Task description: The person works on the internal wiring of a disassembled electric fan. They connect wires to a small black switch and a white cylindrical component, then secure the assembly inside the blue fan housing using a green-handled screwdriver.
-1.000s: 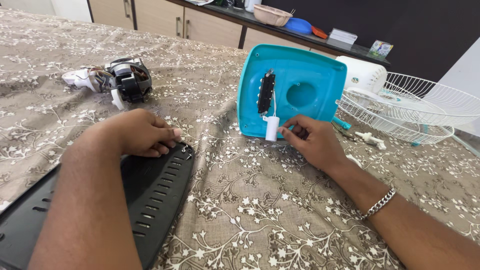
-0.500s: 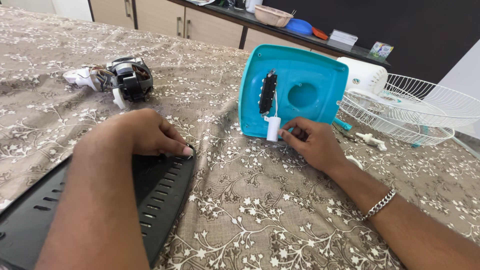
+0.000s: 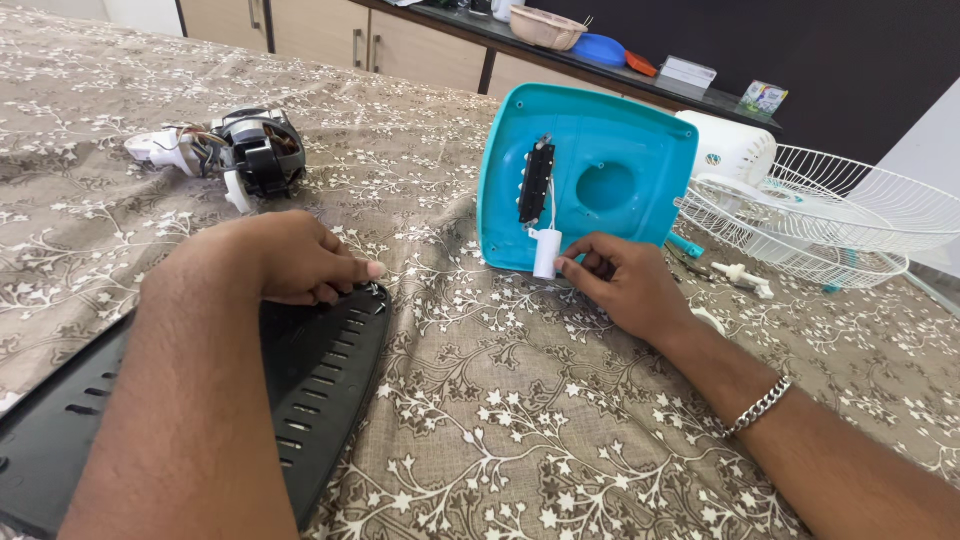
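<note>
My left hand (image 3: 295,258) rests with curled fingers on the far edge of a black slotted plastic cover (image 3: 300,385) lying flat on the table. My right hand (image 3: 625,283) touches a small white cylinder (image 3: 546,252) that hangs by wires from a black switch block (image 3: 536,182) on a turquoise fan base panel (image 3: 610,175). The panel leans tilted towards me. A metal chain bracelet (image 3: 760,404) is on my right wrist.
A fan motor with white parts (image 3: 245,150) lies at the far left on the floral tablecloth (image 3: 520,420). A white wire fan guard (image 3: 830,215) and small white pieces (image 3: 740,275) lie right of the panel. A counter with bowls (image 3: 560,25) runs behind.
My left hand has slid slightly right along the black cover's edge. My right hand stays at the white cylinder.
</note>
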